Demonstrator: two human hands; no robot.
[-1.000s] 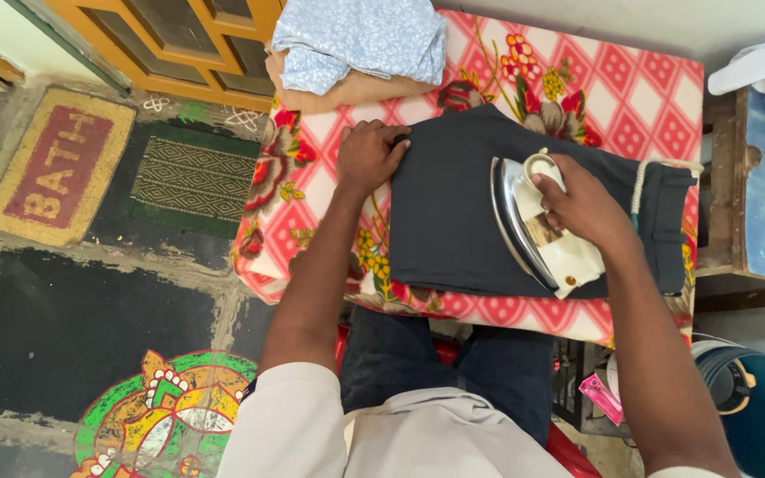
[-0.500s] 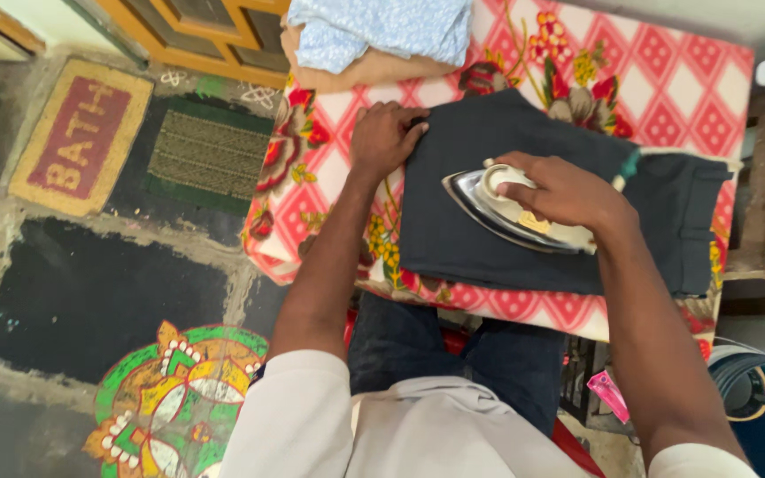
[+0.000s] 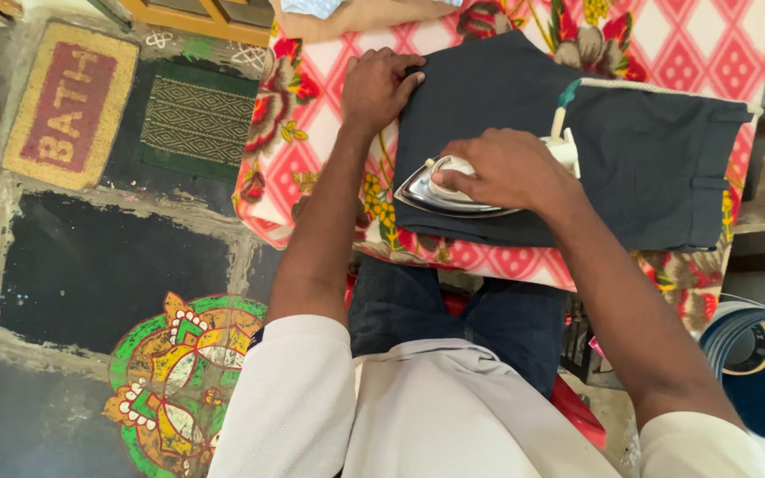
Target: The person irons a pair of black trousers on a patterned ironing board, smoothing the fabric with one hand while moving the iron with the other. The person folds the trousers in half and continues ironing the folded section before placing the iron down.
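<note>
Iron (image 3: 453, 188) has slid from the dark trousers' (image 3: 630, 168) middle toward their near-left corner; pressing is advancing. Right hand (image 3: 506, 168) clamped on handle; left hand (image 3: 378, 87) flat, pinning the cloth's far-left edge on the floral table cover (image 3: 312, 115).

The trousers (image 3: 630, 168) lie flat on the table (image 3: 710, 53), which is the landmark. The iron (image 3: 449, 190) rests on the trousers' near left part, under the right hand (image 3: 511, 168). The left hand (image 3: 378, 88) presses the trousers' far left edge. A folded cloth (image 3: 347, 13) sits at the table's far edge. Two mats (image 3: 170, 111) lie on the floor (image 3: 108, 265) left of the table.
</note>
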